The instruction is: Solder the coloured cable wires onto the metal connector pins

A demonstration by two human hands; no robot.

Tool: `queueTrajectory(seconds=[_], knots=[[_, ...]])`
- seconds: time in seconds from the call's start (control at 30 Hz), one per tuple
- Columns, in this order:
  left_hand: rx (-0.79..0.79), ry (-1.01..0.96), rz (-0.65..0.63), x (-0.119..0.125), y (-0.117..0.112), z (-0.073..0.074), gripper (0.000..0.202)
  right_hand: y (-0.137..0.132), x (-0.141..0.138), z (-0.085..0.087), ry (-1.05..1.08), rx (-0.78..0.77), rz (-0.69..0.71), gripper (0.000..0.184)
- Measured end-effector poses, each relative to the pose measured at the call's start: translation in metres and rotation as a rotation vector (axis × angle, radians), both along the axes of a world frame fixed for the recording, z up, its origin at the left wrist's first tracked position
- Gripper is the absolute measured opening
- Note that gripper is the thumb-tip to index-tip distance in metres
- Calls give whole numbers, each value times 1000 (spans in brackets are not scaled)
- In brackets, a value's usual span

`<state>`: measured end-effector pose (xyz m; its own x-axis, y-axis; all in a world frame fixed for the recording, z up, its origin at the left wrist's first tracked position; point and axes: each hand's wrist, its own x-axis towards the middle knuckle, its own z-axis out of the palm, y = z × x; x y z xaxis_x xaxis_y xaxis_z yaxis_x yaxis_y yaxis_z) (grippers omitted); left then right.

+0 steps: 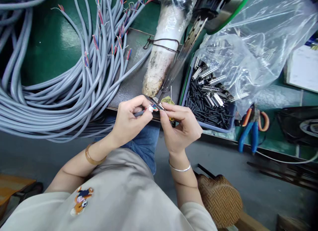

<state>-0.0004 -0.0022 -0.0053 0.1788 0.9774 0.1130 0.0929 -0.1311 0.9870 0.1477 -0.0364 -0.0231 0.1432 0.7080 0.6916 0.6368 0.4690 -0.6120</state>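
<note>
My left hand (pixel 131 118) is closed on the end of a grey cable (pixel 139 114), where thin coloured wires (pixel 155 108) fan out. Just past its fingertips lies a narrow metal connector (pixel 157 103) with a row of pins. My right hand (pixel 181 123) pinches with thumb and forefinger at the connector's right end; whatever sits between the fingertips is hidden. From above, a soldering iron (pixel 182 59) with a perforated barrel slants down, its dark tip at the connector between my hands. A yellowish sponge-like piece (pixel 168 100) lies behind my right fingertips.
Many grey cables (pixel 81 88) with stripped ends cover the left side. A blue bin (pixel 232 125) at right holds metal connectors and black tubes, partly under a plastic bag (pixel 268 35). Pliers (pixel 252 125) lie beyond it. A plastic-wrapped white tube (pixel 164 42) hangs over the work spot.
</note>
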Motion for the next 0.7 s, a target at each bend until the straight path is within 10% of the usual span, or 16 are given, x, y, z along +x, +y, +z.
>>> queueTrajectory(seconds=[0.43,0.7], knots=[[-105,-48,-37,-2,2,5,14,-8,5,-1,-285,106,-38,15],[-348,-276,-97,-3,-1,7,13,-17,16,15,206,372,-220,24]])
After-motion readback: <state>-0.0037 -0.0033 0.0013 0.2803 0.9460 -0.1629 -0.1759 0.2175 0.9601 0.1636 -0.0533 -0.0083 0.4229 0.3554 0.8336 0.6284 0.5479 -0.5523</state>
